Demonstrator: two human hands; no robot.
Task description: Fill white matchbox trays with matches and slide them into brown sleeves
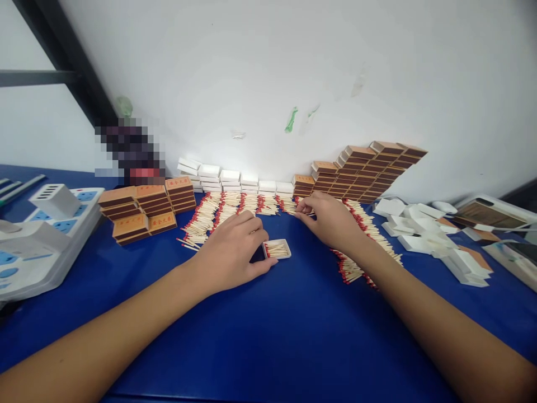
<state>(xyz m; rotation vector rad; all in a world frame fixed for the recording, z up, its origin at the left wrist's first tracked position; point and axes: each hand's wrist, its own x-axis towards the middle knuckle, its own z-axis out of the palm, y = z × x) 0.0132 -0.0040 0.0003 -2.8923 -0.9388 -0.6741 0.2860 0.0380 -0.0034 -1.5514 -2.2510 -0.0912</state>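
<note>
A small white matchbox tray [287, 254] with matches [276, 249] in it lies on the blue table. My left hand [237, 252] grips the tray's left end between thumb and fingers. Farther back, my right hand [323, 215] reaches into the rows of loose red-tipped matches [251, 202], its thumb and fingertips closed in a pinch on some of them. How many it holds is hidden. More loose matches [350, 268] lie under and beside my right wrist.
Stacked orange matchboxes stand at the left [161, 196] and back right [364, 168]. White trays [230, 179] are stacked along the wall. More white trays [419, 224] lie heaped at the right, near a phone [490, 210]. A power strip [75, 235] sits at the far left.
</note>
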